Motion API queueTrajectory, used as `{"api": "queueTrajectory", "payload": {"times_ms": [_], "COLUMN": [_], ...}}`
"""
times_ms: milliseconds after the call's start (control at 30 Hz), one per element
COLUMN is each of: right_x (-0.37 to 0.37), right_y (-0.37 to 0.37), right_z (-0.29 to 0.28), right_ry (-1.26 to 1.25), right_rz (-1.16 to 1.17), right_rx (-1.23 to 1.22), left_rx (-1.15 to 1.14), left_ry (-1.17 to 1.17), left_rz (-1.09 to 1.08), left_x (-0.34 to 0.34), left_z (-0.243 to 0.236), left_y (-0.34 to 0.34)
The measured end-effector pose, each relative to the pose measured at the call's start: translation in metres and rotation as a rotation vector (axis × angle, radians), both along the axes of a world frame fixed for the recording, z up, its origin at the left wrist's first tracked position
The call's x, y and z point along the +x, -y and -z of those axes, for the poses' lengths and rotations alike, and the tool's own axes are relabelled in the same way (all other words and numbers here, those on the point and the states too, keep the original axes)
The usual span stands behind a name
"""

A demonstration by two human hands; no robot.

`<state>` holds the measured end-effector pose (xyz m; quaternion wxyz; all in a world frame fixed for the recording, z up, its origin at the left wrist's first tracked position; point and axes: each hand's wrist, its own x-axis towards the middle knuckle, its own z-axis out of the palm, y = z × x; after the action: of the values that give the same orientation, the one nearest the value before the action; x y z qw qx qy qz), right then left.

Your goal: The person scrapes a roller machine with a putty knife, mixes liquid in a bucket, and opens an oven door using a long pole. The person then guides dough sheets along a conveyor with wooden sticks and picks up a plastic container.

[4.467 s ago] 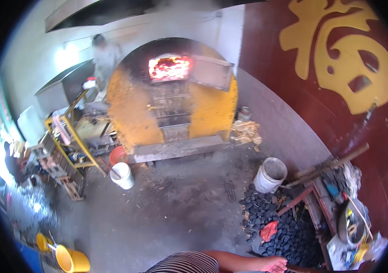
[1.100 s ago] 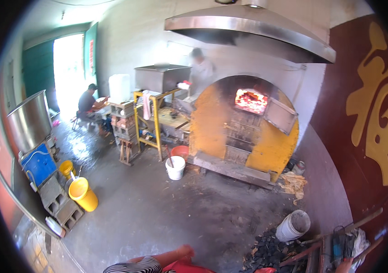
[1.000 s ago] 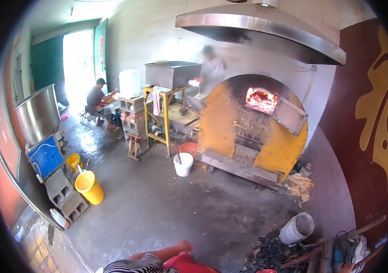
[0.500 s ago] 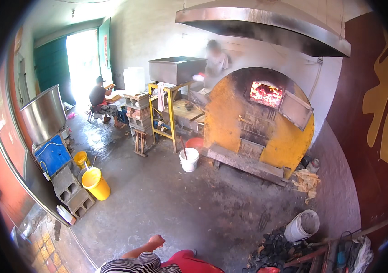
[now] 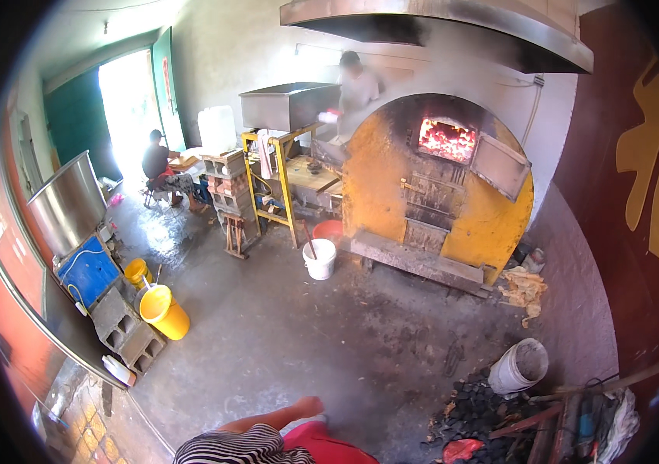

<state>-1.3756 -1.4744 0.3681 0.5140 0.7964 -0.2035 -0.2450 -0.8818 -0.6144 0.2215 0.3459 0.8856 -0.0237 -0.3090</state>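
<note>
My left hand (image 5: 310, 406) reaches forward over the grey concrete floor (image 5: 268, 348), below a striped sleeve (image 5: 229, 448). Its fingers are blurred and look drawn in, and I cannot make out anything in them. Beside the forearm shows red cloth (image 5: 326, 445) on my body. My right hand is outside the picture. To the right of my left hand lies a heap of black charcoal (image 5: 465, 414) with a red piece (image 5: 462, 448) on it. A tilted, grimy white bucket (image 5: 518, 366) rests against the heap.
Ahead stands a yellow domed oven (image 5: 372, 185), its small door (image 5: 501, 166) swung out and embers (image 5: 447, 141) glowing inside. A white bucket (image 5: 319, 267) holds a stick. Yellow buckets (image 5: 171, 321) and concrete blocks (image 5: 117, 317) line the left. Two people (image 5: 359, 85) are farther back.
My left hand has moved to the right and stretched out a little farther. The view has tilted slightly, so the room sits higher in it. The seated person at the back has shifted slightly.
</note>
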Motion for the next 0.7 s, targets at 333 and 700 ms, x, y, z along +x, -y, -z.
{"api": "queueTrajectory", "payload": {"times_ms": [333, 700], "right_x": [0.198, 0.466], "right_y": [-0.309, -0.573], "right_z": [-0.037, 0.049], "right_ry": [0.009, -0.084], "right_rz": [0.458, -0.144], "right_rx": [0.619, 1.019], "left_rx": [0.076, -0.039], "left_ry": [-0.053, -0.048], "left_rz": [-0.117, -0.643], "left_x": [0.011, 0.034], "left_z": [0.042, 0.084], "left_y": [-0.117, -0.33]}}
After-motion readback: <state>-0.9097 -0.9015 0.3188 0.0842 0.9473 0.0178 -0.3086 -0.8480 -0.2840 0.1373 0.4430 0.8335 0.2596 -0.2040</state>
